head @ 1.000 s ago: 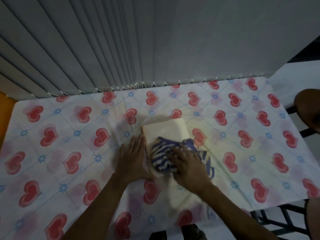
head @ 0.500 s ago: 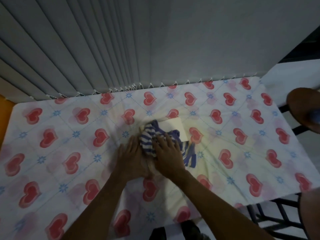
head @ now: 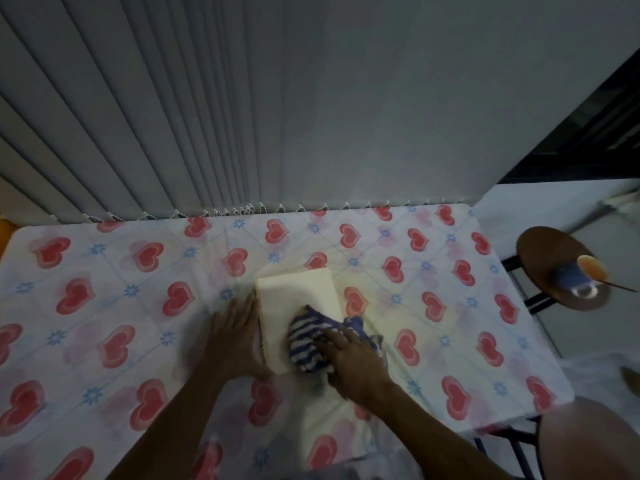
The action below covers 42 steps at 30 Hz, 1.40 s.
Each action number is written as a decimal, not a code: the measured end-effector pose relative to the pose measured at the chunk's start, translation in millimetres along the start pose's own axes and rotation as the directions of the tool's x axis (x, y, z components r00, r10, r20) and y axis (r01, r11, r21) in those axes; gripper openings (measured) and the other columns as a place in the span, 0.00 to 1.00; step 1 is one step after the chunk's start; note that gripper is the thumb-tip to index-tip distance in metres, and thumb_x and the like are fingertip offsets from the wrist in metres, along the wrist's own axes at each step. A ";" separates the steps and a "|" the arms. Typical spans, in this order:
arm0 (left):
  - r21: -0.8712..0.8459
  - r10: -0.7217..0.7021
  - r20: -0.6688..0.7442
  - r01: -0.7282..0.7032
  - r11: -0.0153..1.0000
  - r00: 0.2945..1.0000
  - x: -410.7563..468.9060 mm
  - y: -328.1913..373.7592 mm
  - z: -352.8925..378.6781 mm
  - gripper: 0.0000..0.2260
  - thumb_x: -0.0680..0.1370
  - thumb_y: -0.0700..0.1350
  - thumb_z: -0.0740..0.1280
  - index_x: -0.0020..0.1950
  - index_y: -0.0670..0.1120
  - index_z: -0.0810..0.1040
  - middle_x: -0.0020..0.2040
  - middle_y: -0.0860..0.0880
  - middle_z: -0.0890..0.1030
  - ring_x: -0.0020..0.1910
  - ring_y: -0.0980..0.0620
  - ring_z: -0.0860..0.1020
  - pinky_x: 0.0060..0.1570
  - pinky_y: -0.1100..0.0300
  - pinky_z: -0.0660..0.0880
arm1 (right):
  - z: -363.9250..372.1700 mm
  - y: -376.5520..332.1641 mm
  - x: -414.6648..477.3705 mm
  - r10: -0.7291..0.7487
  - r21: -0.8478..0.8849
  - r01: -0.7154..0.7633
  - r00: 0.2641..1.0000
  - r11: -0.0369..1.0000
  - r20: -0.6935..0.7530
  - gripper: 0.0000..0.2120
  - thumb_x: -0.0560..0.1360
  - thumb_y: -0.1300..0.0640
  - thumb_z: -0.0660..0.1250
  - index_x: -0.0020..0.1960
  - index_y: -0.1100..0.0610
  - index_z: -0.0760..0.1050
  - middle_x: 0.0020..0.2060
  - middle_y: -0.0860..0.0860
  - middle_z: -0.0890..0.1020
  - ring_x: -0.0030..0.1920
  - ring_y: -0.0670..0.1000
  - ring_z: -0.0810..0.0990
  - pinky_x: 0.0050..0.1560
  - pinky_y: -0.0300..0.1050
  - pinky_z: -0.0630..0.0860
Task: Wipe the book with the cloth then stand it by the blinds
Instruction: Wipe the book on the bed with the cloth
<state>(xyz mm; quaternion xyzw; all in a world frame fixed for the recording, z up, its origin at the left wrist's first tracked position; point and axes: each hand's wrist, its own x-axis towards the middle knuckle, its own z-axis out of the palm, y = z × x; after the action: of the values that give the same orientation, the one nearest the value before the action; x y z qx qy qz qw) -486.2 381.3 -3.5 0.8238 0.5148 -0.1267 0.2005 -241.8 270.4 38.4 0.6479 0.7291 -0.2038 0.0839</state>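
The book (head: pixel 297 299), pale cream and closed, lies flat on the heart-printed tablecloth (head: pixel 104 306) near the middle of the table, its far short edge pointing toward the blinds (head: pixel 173 116) and well short of them. A blue-and-white striped cloth (head: pixel 308 344) is bunched on the book's near right part, spilling off the right edge onto the tablecloth. The right hand (head: pixel 353 365) lies palm down on the cloth's near side, fingers spread and pressing it onto the cover; whether they pinch the fabric or only bear down on it cannot be told, as the hand is motion-blurred. Just left of that press, the left hand (head: pixel 235 337) lies flat and open on the tablecloth, fingers extended, its inner edge against the book's left long side, holding nothing closed in its fingers. Beyond both hands, the far half of the cover is bare. Farther out, the grey vertical slats of the blinds hang down to the table's far edge, with a beaded chain along their bottom. Off to the right of the right hand, past the table's edge, stands a round brown stool (head: pixel 554 268) carrying a blue cup (head: pixel 571 278) and a small orange-topped object that is too blurred to identify.
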 end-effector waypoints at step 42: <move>-0.182 0.559 0.216 -0.529 0.829 0.801 -51.8 635.3 152.5 0.47 0.71 0.70 0.67 0.82 0.50 0.52 0.81 0.47 0.59 0.78 0.45 0.60 0.72 0.45 0.62 | 81.6 386.0 -408.5 0.744 0.473 -0.697 0.658 0.539 0.122 0.24 0.79 0.49 0.66 0.74 0.49 0.71 0.74 0.53 0.73 0.71 0.55 0.73 0.71 0.50 0.71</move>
<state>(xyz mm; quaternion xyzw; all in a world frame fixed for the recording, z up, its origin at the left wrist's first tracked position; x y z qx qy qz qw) 62.0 22.2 9.7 0.9003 0.2319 -0.1414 0.3402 184.3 -104.9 49.8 0.8977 0.3257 -0.2945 -0.0375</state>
